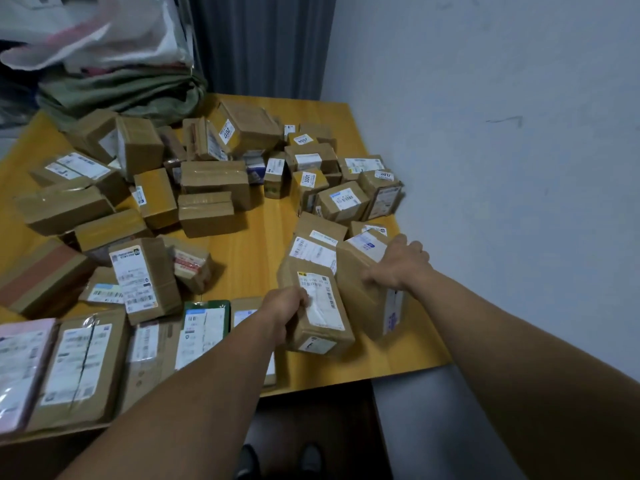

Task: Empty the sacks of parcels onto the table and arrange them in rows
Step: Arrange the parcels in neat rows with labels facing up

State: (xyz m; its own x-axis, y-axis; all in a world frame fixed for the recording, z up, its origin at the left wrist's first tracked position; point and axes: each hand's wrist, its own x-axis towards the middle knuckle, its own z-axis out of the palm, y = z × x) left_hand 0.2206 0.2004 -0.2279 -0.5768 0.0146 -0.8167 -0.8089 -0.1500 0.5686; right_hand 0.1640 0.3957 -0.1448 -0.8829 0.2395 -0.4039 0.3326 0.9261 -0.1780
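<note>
Several brown cardboard parcels with white labels lie scattered over a yellow wooden table (249, 251). My left hand (285, 304) grips a long labelled parcel (322, 313) near the front right of the table. My right hand (398, 261) grips the top of a taller brown parcel (363, 289) just right of it, close to the table's right edge. The two held parcels touch. A row of flat parcels (83, 365) lies along the front left edge, partly hidden by my left forearm.
Folded green and white sacks (117, 88) are heaped at the table's back left. A dark curtain (259, 43) hangs behind, and a pale wall (502, 133) runs along the right. Bare tabletop shows in the middle. Dark shoes (277, 459) stand on the floor below.
</note>
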